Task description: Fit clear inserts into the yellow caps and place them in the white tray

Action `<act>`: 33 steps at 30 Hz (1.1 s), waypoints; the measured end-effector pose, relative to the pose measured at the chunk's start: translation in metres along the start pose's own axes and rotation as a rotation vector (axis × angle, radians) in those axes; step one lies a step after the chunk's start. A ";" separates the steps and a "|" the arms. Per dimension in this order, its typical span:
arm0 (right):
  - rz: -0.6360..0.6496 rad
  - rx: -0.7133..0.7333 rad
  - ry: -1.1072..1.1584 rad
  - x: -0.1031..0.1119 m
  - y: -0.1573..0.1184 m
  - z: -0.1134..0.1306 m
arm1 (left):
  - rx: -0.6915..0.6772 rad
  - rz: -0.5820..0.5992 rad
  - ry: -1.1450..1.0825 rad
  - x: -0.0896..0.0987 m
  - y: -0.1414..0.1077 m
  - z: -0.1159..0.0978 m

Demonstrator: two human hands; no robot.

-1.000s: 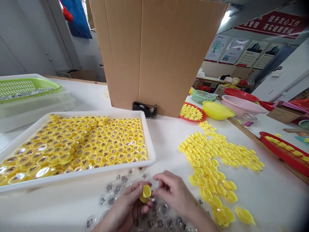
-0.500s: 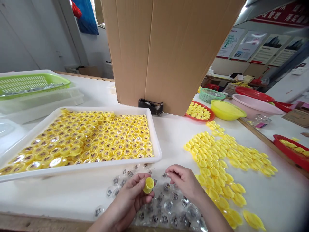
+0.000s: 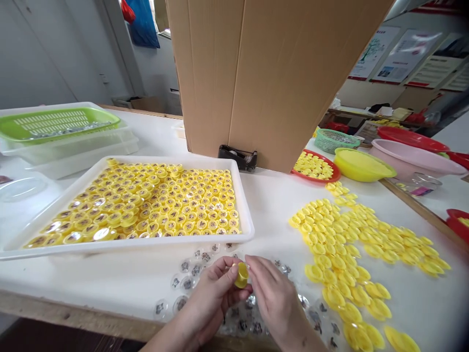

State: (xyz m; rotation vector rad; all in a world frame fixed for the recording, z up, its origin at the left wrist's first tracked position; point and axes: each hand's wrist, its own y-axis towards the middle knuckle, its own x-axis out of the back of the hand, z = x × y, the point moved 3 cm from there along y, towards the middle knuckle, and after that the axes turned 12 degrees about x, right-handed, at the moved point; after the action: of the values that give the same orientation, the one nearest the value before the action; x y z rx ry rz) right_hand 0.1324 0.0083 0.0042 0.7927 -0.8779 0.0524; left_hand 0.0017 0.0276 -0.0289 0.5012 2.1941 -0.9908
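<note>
My left hand (image 3: 219, 292) pinches a small yellow plastic cup-shaped piece (image 3: 241, 275) between thumb and fingers, its hollow side facing me. My right hand (image 3: 273, 293) is right beside it, fingertips pressed together at the piece's right edge; what they hold, if anything, is hidden. Clear round discs with dark printed figures (image 3: 185, 266) lie scattered on the table beneath and around both hands. To the right spreads a large group of loose yellow pieces (image 3: 331, 254). Beyond my left hand, a white tray (image 3: 246, 230) holds rows of yellow pieces with printed round tops.
A tall cardboard box (image 3: 271, 83) stands behind the tray, with a black tape dispenser (image 3: 238, 158) at its foot. A green basket (image 3: 62, 122) sits on clear bins at left. Back right are a red plate (image 3: 332, 176), a yellow bowl (image 3: 364, 165) and a pink basin (image 3: 414, 160).
My right hand has come left from the clear discs to the yellow piece, and its fingers now meet it. My left hand still holds the piece. The camera view has shifted slightly.
</note>
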 end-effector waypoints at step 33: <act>0.156 -0.039 0.241 0.035 0.021 0.014 | -0.137 0.019 0.180 -0.003 -0.019 -0.009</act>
State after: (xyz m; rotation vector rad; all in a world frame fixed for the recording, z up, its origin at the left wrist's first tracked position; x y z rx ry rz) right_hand 0.1388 0.0053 0.0464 0.6649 -0.7081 0.2626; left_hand -0.0105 0.0224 -0.0125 0.5655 2.3926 -0.8054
